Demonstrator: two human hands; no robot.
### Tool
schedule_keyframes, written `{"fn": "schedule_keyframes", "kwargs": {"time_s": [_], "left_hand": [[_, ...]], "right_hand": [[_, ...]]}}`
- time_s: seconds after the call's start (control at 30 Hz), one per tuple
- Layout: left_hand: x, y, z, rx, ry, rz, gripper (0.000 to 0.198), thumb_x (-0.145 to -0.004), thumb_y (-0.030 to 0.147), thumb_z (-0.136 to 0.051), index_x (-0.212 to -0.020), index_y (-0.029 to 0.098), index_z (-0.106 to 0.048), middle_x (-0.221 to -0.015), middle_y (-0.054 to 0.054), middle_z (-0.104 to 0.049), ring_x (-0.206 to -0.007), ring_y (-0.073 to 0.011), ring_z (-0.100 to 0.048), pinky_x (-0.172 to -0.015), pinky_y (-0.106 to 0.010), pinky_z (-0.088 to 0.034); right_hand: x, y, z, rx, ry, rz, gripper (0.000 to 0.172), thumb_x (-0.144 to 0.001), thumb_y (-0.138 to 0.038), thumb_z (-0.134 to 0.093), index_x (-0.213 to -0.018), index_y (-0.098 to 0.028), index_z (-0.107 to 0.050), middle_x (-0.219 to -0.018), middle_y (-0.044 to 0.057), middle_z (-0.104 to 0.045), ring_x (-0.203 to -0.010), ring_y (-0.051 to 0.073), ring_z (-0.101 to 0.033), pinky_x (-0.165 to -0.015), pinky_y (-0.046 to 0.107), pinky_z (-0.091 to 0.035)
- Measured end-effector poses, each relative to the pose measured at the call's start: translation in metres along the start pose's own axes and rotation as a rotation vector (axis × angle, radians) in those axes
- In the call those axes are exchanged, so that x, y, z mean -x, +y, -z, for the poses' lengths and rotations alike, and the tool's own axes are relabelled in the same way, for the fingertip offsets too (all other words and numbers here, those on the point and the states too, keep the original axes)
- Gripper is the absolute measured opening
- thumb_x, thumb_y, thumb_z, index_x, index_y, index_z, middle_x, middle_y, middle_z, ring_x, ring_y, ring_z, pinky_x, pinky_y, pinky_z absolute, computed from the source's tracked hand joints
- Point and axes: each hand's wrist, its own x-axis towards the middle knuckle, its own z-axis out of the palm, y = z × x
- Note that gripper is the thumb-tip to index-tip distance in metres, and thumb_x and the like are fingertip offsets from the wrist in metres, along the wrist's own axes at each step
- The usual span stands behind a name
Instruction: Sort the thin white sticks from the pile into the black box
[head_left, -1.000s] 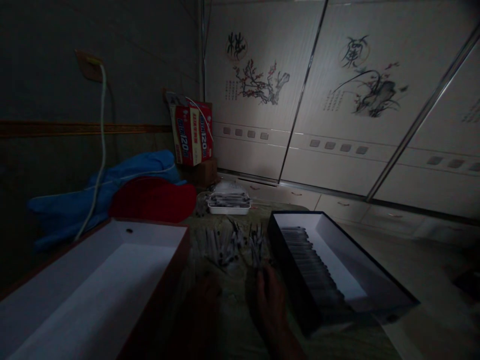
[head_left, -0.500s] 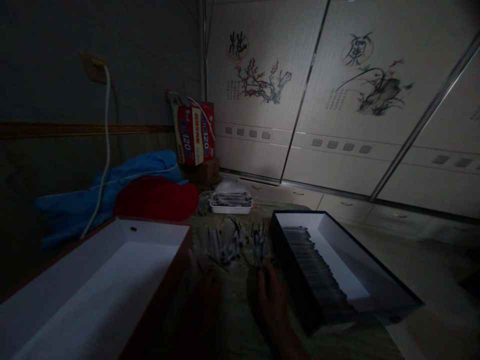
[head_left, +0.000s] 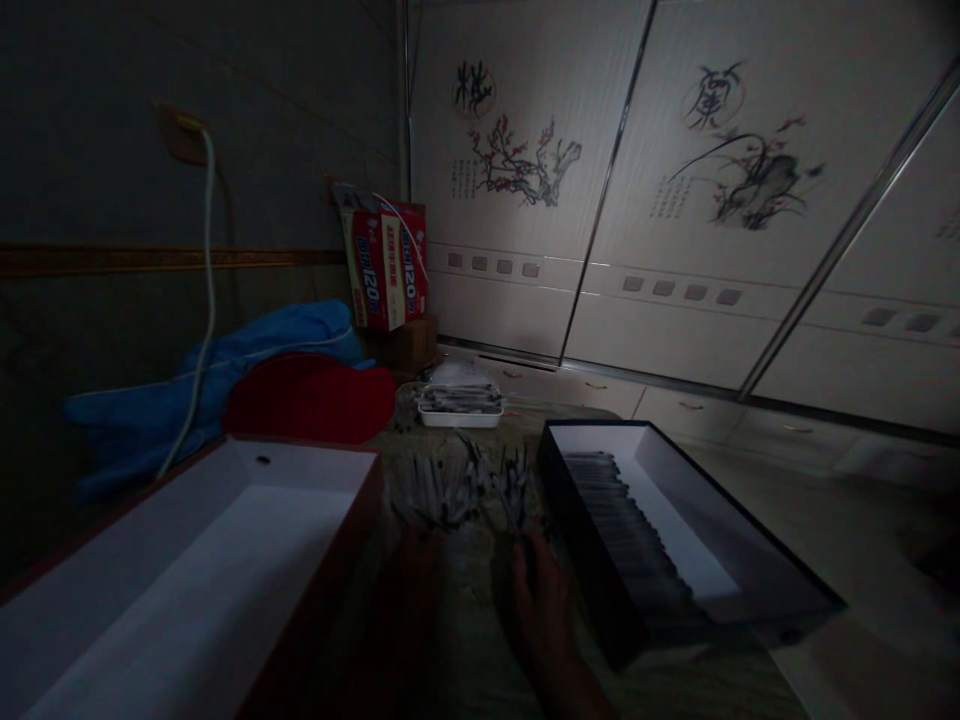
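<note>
The room is very dark. My right hand [head_left: 541,605] rests on the table just behind a loose pile of thin pale sticks [head_left: 461,485], its fingertips touching the near sticks; I cannot make out whether the fingers are closed. My left hand [head_left: 416,590] is a faint dark shape by the pile's left side, its fingers lost in shadow. To the right lies a black box [head_left: 750,545] with a neat row of the same sticks [head_left: 619,515] laid along its left side. At the left stands an open box with a white inside and red-brown walls [head_left: 225,560].
A small white tray [head_left: 459,408] of sticks sits behind the pile. A red cushion [head_left: 307,395] and blue cloth [head_left: 187,390] lie at the back left, under a white cable [head_left: 199,300]. A red carton [head_left: 386,265] stands in the corner. Painted sliding doors [head_left: 675,200] fill the back.
Both hands stay by the pile; my right hand's fingers shifted slightly among the near sticks. The view wobbled a little.
</note>
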Motion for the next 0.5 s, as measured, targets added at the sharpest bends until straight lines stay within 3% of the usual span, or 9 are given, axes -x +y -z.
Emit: {"fn": "schedule_keyframes", "kwargs": {"time_s": [0.17,0.3,0.4,0.5], "left_hand": [[-0.002,0.005,0.006,-0.11,0.001,-0.031,0.031,-0.085,0.032,-0.054,-0.113,0.019,-0.057,-0.125,-0.008,-0.055,-0.111,-0.0232,-0.053,-0.093,-0.046,-0.042],[-0.015,0.016,0.007,-0.179,-0.033,-0.061,0.033,-0.086,0.035,-0.053,-0.115,0.019,-0.055,-0.12,-0.008,-0.057,-0.102,-0.0203,-0.057,-0.086,-0.043,-0.048],[-0.026,0.024,0.004,-0.223,-0.058,-0.081,0.026,-0.086,0.032,-0.054,-0.108,0.018,-0.059,-0.115,-0.007,-0.06,-0.1,-0.0196,-0.058,-0.086,-0.042,-0.047],[-0.031,0.028,0.002,-0.265,-0.084,-0.109,0.019,-0.085,0.017,-0.05,-0.097,0.016,-0.064,-0.105,-0.008,-0.064,-0.101,-0.0211,-0.057,-0.09,-0.041,-0.042]], "right_hand": [[-0.001,-0.003,0.002,-0.005,-0.011,0.009,0.036,-0.093,-0.041,-0.037,-0.102,-0.016,-0.062,-0.098,0.013,-0.069,-0.089,0.021,-0.066,-0.075,0.029,-0.05],[-0.003,-0.007,0.005,0.001,-0.048,-0.002,0.037,-0.093,-0.041,-0.036,-0.099,-0.015,-0.062,-0.092,0.012,-0.069,-0.081,0.02,-0.067,-0.069,0.028,-0.05],[-0.003,-0.006,0.005,0.006,-0.041,0.005,0.037,-0.093,-0.04,-0.036,-0.101,-0.015,-0.062,-0.091,0.012,-0.07,-0.081,0.019,-0.067,-0.069,0.027,-0.051],[-0.003,-0.005,0.004,0.031,0.011,0.013,0.038,-0.092,-0.04,-0.037,-0.104,-0.014,-0.062,-0.099,0.014,-0.069,-0.089,0.021,-0.067,-0.076,0.029,-0.051]]}}
